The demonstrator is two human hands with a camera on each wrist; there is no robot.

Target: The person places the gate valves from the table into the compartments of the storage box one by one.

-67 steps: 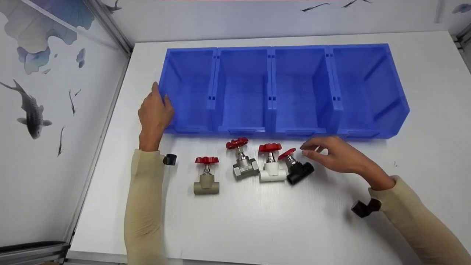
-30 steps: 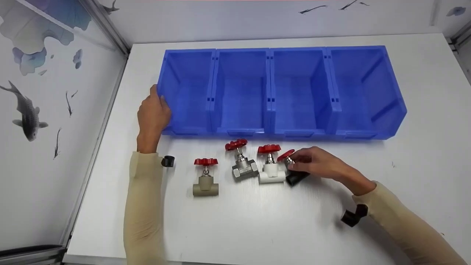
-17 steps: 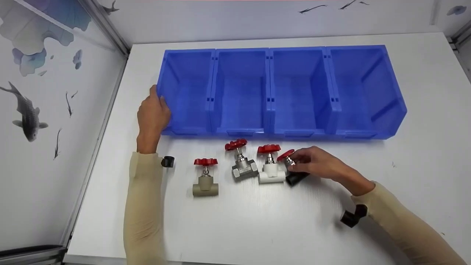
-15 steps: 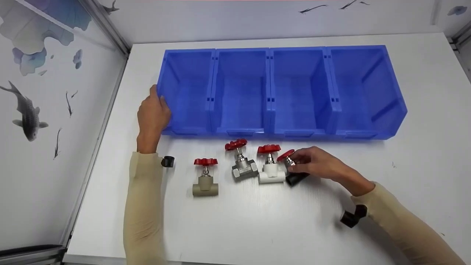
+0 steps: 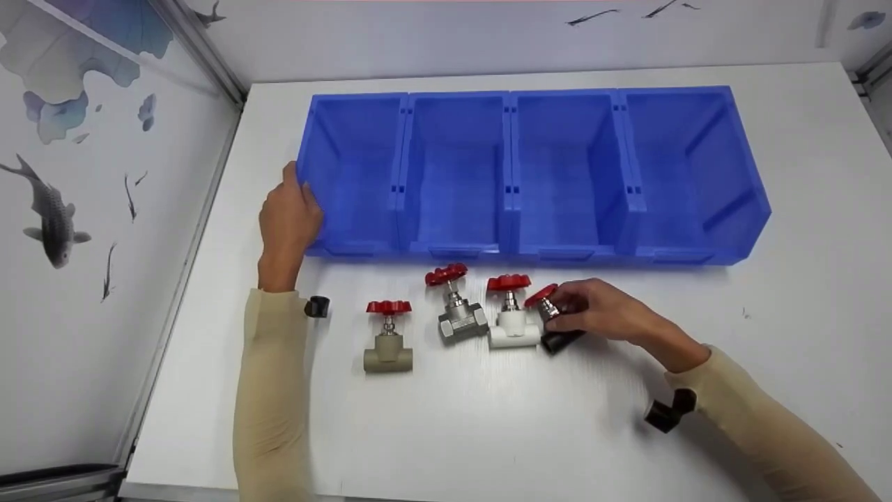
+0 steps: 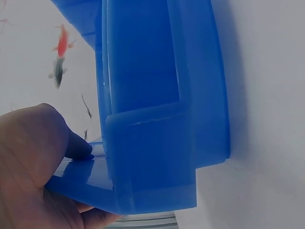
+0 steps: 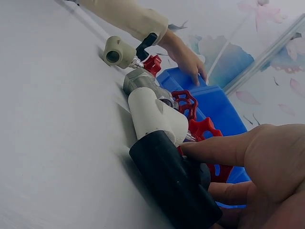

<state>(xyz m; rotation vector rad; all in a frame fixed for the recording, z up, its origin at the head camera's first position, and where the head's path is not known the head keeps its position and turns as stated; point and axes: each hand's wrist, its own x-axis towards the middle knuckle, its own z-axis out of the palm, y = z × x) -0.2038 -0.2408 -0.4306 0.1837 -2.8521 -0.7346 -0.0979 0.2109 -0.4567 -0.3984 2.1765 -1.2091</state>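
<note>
My left hand (image 5: pixel 289 216) grips the left wall of the end blue bin (image 5: pixel 355 174); in the left wrist view the thumb lies over the wall and the fingers (image 6: pixel 97 218) pass beneath it. On the table, my right hand (image 5: pixel 603 307) pinches a black valve (image 5: pixel 559 340) with a red handwheel around its neck. The right wrist view shows its black pipe body (image 7: pixel 171 179) close up, thumb and fingers on either side. Left of it lie a white valve (image 5: pixel 514 331), a silver metal valve (image 5: pixel 462 319) and a beige valve (image 5: pixel 388 354), each with a red handwheel.
Several blue bins stand joined side by side in a row along the back of the white table (image 5: pixel 446 432), their low fronts towards me. Behind and to the left rise white walls (image 5: pixel 453 42) with painted fish. A black wrist camera (image 5: pixel 665 413) sticks out from the right sleeve.
Since the earliest frame my right hand has moved left and slightly down onto the black valve and taken hold of it. During the last second both hands stay nearly still.
</note>
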